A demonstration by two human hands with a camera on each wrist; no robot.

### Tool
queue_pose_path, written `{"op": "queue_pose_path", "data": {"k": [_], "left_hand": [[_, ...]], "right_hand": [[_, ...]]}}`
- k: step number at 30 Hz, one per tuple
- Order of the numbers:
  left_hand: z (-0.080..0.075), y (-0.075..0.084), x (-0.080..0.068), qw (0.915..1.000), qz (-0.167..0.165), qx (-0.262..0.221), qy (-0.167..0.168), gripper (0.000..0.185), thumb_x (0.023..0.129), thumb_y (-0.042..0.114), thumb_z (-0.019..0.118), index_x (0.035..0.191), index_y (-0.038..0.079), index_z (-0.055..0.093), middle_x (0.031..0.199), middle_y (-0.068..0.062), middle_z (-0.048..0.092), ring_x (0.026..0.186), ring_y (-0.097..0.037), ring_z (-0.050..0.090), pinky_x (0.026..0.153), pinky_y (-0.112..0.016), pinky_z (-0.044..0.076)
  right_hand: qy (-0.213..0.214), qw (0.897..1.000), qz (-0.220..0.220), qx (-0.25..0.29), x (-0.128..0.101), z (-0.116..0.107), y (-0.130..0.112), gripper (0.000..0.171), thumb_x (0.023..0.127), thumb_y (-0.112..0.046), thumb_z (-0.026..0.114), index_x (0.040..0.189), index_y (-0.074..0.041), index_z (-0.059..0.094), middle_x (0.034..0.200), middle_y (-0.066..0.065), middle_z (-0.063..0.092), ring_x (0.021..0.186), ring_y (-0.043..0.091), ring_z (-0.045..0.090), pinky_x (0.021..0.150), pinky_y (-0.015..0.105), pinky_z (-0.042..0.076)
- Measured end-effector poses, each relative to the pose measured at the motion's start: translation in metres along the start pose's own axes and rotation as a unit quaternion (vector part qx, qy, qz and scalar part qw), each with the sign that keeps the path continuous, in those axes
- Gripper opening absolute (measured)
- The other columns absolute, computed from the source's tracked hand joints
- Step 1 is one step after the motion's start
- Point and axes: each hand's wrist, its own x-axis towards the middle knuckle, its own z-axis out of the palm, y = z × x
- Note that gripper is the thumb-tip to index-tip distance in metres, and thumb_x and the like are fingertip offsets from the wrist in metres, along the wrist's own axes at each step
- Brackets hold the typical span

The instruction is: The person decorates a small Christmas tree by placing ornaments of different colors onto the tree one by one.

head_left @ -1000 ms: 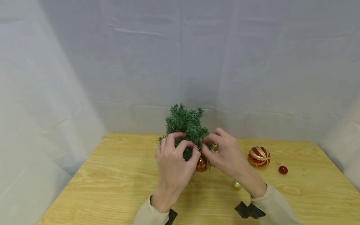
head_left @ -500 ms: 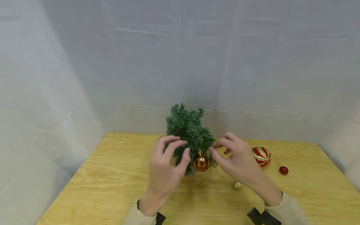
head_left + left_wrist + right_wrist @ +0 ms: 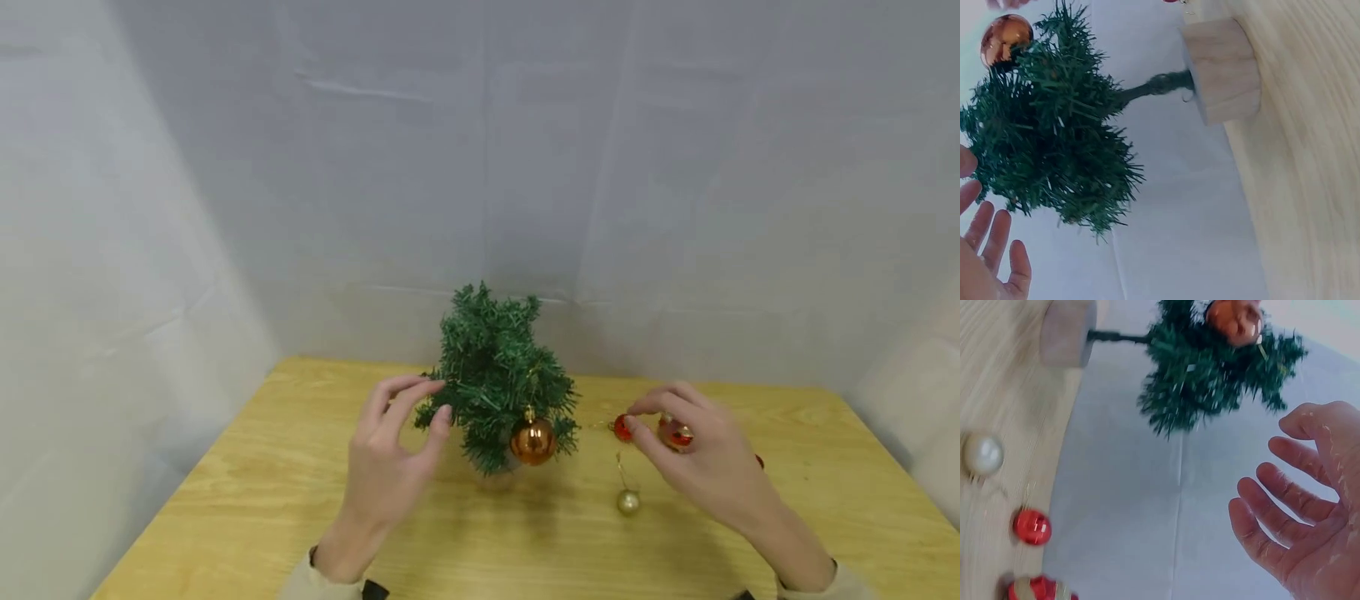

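Tabletop Christmas tree (image 3: 497,379) stands upright on its round wooden base (image 3: 1221,70) near the back middle of the wooden table (image 3: 262,500), with a copper bauble (image 3: 533,442) hanging from a low branch on its front right side. Left of it, the left hand (image 3: 390,462) hovers with its fingers loosely spread and holding nothing; its fingertips (image 3: 442,412) are just beside the tree's left-hand branches, and whether they touch the needles cannot be told. In the left wrist view the fingers are straight and apart from the foliage. Right of the tree, a small gold ball (image 3: 628,502) lies on the table with its string trailing back. Beyond it lies a small red ball (image 3: 622,427), just beside the right hand (image 3: 701,454), whose fingers are relaxed and spread, gripping nothing. A red and gold striped ornament (image 3: 675,433) lies partly hidden behind those fingers. Pale sheeting (image 3: 480,167) walls the table.
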Motion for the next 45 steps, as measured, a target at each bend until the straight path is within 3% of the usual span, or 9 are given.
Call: {"op": "queue_pose_path", "data": {"k": [4, 13, 22, 30, 35, 40, 45], "left_hand": [[-0.003, -0.005, -0.004, 0.9998, -0.018, -0.003, -0.009, 0.035, 0.088, 0.010, 0.076, 0.123, 0.007, 0.071, 0.116, -0.012, 0.066, 0.104, -0.021, 0.064, 0.087, -0.024, 0.053], [-0.002, -0.013, -0.006, 0.9990, -0.033, 0.006, -0.030, 0.038, 0.087, 0.007, 0.078, 0.125, 0.010, 0.071, 0.115, -0.007, 0.067, 0.101, -0.020, 0.067, 0.081, -0.039, 0.059], [0.000, -0.019, -0.004, 0.9995, -0.010, 0.005, -0.028, 0.030, 0.087, 0.002, 0.077, 0.116, 0.007, 0.073, 0.110, -0.008, 0.069, 0.095, -0.021, 0.070, 0.077, -0.038, 0.060], [0.000, -0.021, -0.002, 0.9995, 0.001, -0.007, -0.030, 0.028, 0.086, 0.001, 0.078, 0.113, 0.007, 0.074, 0.107, -0.008, 0.070, 0.093, -0.021, 0.070, 0.074, -0.040, 0.061], [0.000, -0.021, -0.002, 0.9994, 0.008, -0.010, -0.032, 0.029, 0.084, 0.000, 0.078, 0.111, 0.008, 0.075, 0.107, -0.007, 0.070, 0.092, -0.019, 0.070, 0.074, -0.038, 0.060], [0.000, -0.021, -0.003, 0.9992, 0.018, -0.012, -0.034, 0.028, 0.083, 0.000, 0.079, 0.109, 0.007, 0.075, 0.106, -0.007, 0.071, 0.091, -0.018, 0.069, 0.074, -0.035, 0.060], [0.000, -0.020, -0.004, 0.9987, 0.020, -0.017, -0.043, 0.024, 0.085, 0.002, 0.078, 0.109, 0.007, 0.075, 0.105, -0.006, 0.070, 0.091, -0.016, 0.068, 0.075, -0.032, 0.059]], "right_hand": [[-0.005, 0.999, 0.019, -0.029, -0.008, -0.009, 0.011, 0.033, 0.081, 0.006, 0.078, 0.097, -0.023, 0.072, 0.100, -0.012, 0.068, 0.073, -0.003, 0.058, 0.063, 0.011, 0.049], [0.008, 0.997, 0.037, -0.062, -0.021, -0.028, 0.034, 0.031, 0.079, 0.008, 0.079, 0.099, -0.015, 0.075, 0.101, -0.004, 0.071, 0.086, -0.012, 0.058, 0.065, 0.010, 0.051], [0.011, 0.993, 0.063, -0.098, -0.035, -0.045, 0.061, 0.028, 0.081, 0.005, 0.078, 0.103, -0.012, 0.074, 0.103, 0.005, 0.070, 0.097, -0.021, 0.051, 0.066, 0.007, 0.048], [-0.002, 0.989, 0.089, -0.118, -0.045, -0.054, 0.077, 0.023, 0.085, -0.004, 0.078, 0.106, -0.013, 0.074, 0.102, 0.006, 0.070, 0.095, -0.024, 0.046, 0.064, 0.006, 0.047], [-0.046, 0.986, 0.066, -0.146, -0.049, -0.052, 0.091, 0.033, 0.081, -0.004, 0.082, 0.111, -0.014, 0.074, 0.108, 0.005, 0.069, 0.094, -0.016, 0.050, 0.063, 0.012, 0.050], [-0.091, 0.978, 0.028, -0.183, -0.050, -0.043, 0.104, 0.042, 0.076, -0.007, 0.087, 0.115, -0.011, 0.072, 0.112, 0.009, 0.067, 0.077, 0.003, 0.060, 0.056, 0.021, 0.050], [-0.139, 0.967, 0.027, -0.210, -0.048, -0.035, 0.110, 0.049, 0.077, -0.013, 0.088, 0.122, -0.007, 0.070, 0.117, 0.013, 0.066, 0.088, 0.025, 0.068, 0.061, 0.034, 0.054]]}}
